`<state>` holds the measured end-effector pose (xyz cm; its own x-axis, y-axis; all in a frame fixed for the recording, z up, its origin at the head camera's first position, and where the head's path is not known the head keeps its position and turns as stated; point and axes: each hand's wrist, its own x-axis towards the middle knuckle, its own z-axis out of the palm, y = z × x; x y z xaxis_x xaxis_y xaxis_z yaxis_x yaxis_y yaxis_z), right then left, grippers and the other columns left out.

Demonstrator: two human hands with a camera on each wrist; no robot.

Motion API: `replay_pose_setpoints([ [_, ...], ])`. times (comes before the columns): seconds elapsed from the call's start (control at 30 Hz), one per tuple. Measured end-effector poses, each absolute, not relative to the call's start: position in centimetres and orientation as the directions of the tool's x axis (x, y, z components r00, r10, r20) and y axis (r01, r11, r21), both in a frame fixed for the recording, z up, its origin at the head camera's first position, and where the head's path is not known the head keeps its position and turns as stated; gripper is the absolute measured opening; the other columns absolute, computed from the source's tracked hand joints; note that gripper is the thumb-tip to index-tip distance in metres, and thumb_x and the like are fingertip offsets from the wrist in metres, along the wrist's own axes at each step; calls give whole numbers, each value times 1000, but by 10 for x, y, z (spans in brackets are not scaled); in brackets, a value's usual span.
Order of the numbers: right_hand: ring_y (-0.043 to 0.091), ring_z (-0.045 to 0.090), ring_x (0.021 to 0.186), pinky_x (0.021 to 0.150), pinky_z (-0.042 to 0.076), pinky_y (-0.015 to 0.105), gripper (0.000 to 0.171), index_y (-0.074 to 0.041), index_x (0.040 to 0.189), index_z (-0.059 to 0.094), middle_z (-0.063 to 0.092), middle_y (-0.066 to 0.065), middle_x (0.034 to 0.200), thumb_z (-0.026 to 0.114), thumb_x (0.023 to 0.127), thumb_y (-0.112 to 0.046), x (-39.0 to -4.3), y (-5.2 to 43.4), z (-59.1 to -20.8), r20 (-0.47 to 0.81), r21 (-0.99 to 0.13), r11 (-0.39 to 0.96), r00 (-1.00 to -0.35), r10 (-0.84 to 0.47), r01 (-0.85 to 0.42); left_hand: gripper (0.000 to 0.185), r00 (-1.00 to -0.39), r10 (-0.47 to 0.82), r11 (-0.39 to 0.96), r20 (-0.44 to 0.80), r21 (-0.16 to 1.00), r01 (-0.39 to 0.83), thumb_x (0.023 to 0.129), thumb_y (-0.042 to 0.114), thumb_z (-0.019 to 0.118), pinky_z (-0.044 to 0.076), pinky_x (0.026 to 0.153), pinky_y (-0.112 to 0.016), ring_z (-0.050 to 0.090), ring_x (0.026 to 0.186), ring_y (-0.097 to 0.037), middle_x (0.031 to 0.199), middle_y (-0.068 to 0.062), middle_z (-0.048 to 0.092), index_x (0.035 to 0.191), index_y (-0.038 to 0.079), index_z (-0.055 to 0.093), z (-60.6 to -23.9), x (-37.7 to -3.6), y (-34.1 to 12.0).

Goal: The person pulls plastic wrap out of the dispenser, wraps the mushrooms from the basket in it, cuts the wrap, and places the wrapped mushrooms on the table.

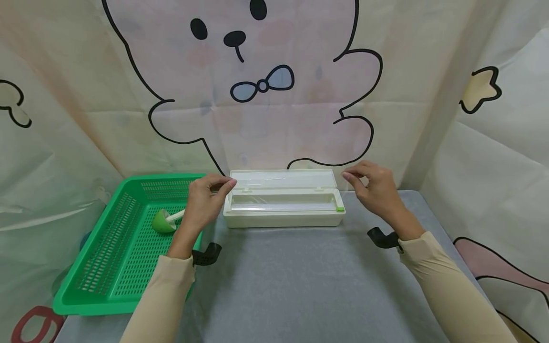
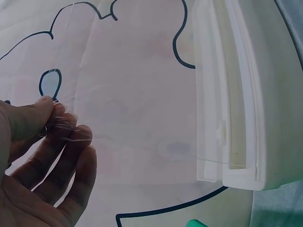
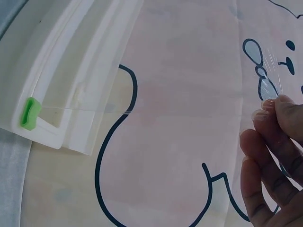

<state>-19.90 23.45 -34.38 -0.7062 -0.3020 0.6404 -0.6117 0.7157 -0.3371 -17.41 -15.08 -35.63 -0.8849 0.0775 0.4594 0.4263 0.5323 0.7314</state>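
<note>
A white cling film dispenser (image 1: 283, 220) stands on the table, its see-through lid (image 1: 283, 178) raised at the back. A small green slider (image 1: 340, 209) sits at the right end of its front edge. My left hand (image 1: 201, 205) pinches a corner of clear cling film between thumb and fingertips, above the dispenser's left end. Beyond the right end, my right hand (image 1: 377, 193) pinches the other side of the film (image 3: 271, 61). From the dispenser the film rises, stretched between both hands; its outline is hard to make out. Both hands are raised off the table.
To the left lies a green plastic basket (image 1: 171, 176), holding a tool with a green bowl-shaped head (image 1: 161, 222) and a white handle. Grey cloth (image 1: 309, 286) covers the table. A printed curtain (image 1: 274, 128) hangs close behind the dispenser.
</note>
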Motion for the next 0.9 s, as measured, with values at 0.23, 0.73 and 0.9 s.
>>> replay_pose_setpoints([
  [0.23,16,57,74,59,40,23,3,1,94,75,68,7,84,73,92,-1,-197,236,-341,653,-343,706,-698,-295,-619,16,-873,68,523,482,728,443,97,12,70,59,82,-47,71,91,-31,98,-16,72,103,-2,77,-353,-173,-151],
  [0.73,13,53,69,57,37,18,6,2,92,74,66,9,82,74,89,6,-190,235,-328,707,-298,674,-630,-319,-676,15,-863,36,505,504,736,451,97,12,71,58,88,-44,69,93,-28,98,-14,72,101,-1,78,-343,-167,-150],
  [0.9,13,54,70,57,37,17,3,2,95,74,65,9,83,72,93,0,-187,235,-324,701,-308,678,-641,-312,-667,14,-847,34,509,530,720,471,97,10,71,58,87,-43,69,91,-26,97,-13,72,101,-2,77,-341,-166,-151],
])
